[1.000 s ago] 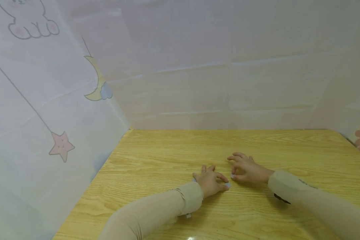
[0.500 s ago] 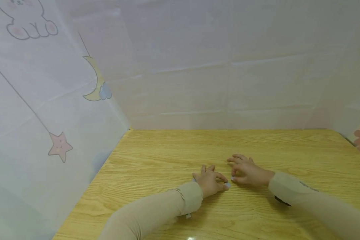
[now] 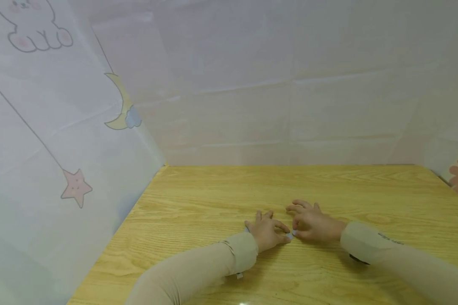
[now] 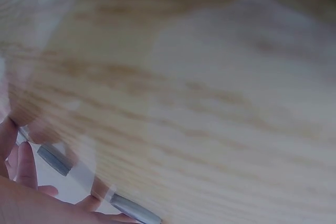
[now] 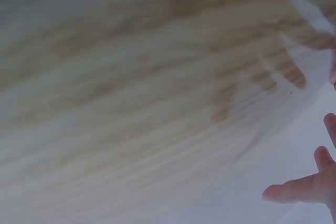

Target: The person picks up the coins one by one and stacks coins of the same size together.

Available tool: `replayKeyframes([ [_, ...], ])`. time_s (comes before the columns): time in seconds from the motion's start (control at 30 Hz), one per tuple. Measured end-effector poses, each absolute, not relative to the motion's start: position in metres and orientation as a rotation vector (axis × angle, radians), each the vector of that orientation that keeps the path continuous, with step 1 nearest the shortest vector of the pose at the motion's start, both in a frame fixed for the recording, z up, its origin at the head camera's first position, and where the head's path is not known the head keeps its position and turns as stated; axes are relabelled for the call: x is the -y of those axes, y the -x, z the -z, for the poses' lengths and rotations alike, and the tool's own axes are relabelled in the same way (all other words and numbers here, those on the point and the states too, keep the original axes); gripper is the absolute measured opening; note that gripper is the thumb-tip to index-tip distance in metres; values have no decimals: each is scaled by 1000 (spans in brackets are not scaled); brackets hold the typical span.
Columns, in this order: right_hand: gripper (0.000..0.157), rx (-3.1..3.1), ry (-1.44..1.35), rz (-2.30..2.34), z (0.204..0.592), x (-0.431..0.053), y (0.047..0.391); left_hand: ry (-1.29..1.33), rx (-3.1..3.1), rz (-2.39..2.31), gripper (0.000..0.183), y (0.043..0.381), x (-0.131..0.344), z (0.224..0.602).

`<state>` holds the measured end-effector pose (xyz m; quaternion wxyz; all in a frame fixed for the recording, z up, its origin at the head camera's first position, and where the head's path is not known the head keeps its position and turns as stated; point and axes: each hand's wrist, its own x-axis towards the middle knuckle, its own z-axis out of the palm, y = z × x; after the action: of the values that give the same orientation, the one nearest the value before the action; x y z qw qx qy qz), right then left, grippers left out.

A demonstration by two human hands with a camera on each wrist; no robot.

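In the head view my left hand (image 3: 265,234) lies low over the table, fingers spread, with thumb and index fingertip at the edges of a small light grey-blue piece (image 3: 289,236). My right hand (image 3: 314,224) pinches another small pale blue piece (image 3: 294,232) just beside it. A third piece (image 3: 246,229) shows in part by the left little finger. From the left wrist, two flat grey slabs (image 4: 54,160) with rounded edges sit on the table near the left fingers (image 4: 26,169). The right wrist view shows raised right fingers (image 5: 296,190); its piece is out of sight there.
The yellow wood-grain table (image 3: 213,186) reflects the hands in both wrist views. Pale printed sheets (image 3: 229,84) rise along its back and sides. A small white tag (image 3: 239,275) hangs below the left sleeve (image 3: 198,264).
My right hand has moved nearer the person and slightly left, bringing its pinched piece close to the one at the left fingertips. The left hand has stayed nearly still.
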<state>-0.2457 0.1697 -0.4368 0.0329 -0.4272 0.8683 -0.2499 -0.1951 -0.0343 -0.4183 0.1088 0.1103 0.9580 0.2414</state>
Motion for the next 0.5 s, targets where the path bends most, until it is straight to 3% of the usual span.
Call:
replayKeyframes([
  [0.5, 23, -2680, 1386, 695, 440, -163, 241, -307, -2848, -663, 27, 197, 33, 422],
])
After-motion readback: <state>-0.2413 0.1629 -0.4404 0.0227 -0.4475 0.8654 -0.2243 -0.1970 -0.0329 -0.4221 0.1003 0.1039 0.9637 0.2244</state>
